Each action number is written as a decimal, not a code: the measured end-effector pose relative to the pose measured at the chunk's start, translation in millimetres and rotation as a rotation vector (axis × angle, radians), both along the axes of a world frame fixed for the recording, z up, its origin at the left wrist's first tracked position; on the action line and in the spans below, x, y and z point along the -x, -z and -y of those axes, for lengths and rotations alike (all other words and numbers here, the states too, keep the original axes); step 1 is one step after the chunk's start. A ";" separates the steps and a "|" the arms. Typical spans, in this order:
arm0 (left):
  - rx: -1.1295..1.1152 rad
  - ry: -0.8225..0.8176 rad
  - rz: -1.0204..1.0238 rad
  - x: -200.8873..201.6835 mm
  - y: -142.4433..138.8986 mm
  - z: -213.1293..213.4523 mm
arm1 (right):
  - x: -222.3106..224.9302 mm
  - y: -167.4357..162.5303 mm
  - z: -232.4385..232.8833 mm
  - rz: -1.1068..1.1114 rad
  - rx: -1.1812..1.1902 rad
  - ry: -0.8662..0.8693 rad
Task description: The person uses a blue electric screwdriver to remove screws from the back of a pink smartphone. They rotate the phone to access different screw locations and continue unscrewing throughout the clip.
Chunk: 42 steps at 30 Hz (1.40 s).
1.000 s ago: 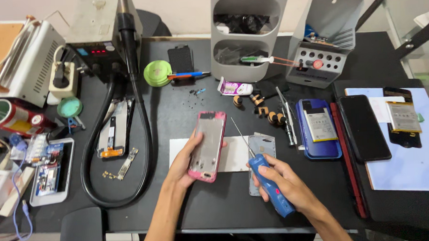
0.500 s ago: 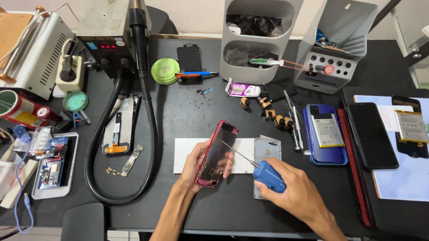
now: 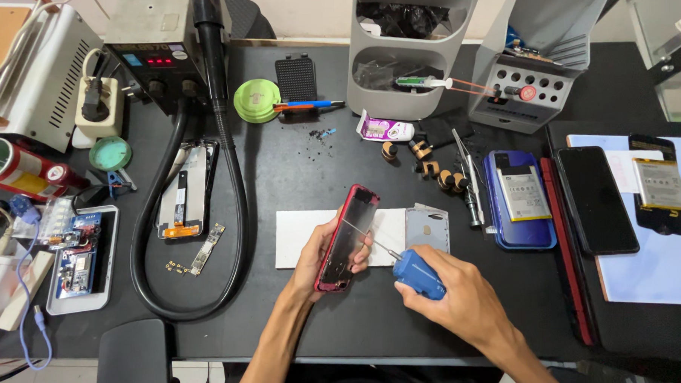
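Note:
My left hand [image 3: 318,258] grips a red-framed phone [image 3: 347,237], tilted up on its long edge above a white pad [image 3: 301,238] on the black table. Close to its right, my right hand [image 3: 451,295] is closed around a blue-handled screwdriver [image 3: 416,274]. Its thin metal tip points left and touches the phone's open side. A grey back cover [image 3: 426,228] lies flat just behind the screwdriver.
A hot-air station [image 3: 162,50] with a looping black hose [image 3: 232,210] stands at the back left. A stripped phone frame [image 3: 187,191], a grey tiered organiser [image 3: 411,49], a tool holder [image 3: 529,72], a blue phone with battery [image 3: 518,200] and a black phone [image 3: 593,199] surround the pad.
The phone has been turned from flat, back facing up, onto its edge. My right hand has brought the screwdriver tip in against the phone.

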<state>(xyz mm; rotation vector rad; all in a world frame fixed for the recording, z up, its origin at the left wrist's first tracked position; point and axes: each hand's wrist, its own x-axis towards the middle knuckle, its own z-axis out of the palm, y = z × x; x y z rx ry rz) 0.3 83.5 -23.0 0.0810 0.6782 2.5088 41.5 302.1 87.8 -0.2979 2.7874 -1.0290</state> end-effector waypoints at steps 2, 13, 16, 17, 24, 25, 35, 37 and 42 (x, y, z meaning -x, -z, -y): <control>-0.003 -0.022 -0.029 -0.9 1.6 -1.4 | -2.9 1.4 2.6 0.016 -0.007 0.000; 0.021 -0.066 -0.052 -2.3 0.2 -2.6 | -4.9 -2.8 10.7 0.066 0.053 0.029; 0.068 -0.151 -0.077 -6.8 -1.7 -7.6 | -9.9 -4.3 14.9 0.159 0.148 -0.006; 0.110 -0.203 -0.080 -8.8 -2.6 -11.7 | -11.4 -4.6 16.8 0.211 0.182 -0.014; 0.136 -0.179 -0.097 -12.2 -12.5 -19.7 | -29.8 -4.8 33.0 0.576 0.284 0.039; 0.130 -0.181 -0.093 -11.6 -14.4 -18.9 | -30.8 -4.8 34.1 0.587 0.276 0.038; 0.152 -0.232 -0.077 -10.5 -21.2 -19.4 | -30.2 -6.0 38.2 0.580 0.294 0.030; 0.163 -0.231 -0.080 -11.1 -20.7 -21.0 | -28.0 -6.6 39.0 0.583 0.282 0.049; 0.178 -0.251 -0.107 -10.2 -18.3 -20.5 | -29.9 -10.1 37.5 0.571 0.260 0.042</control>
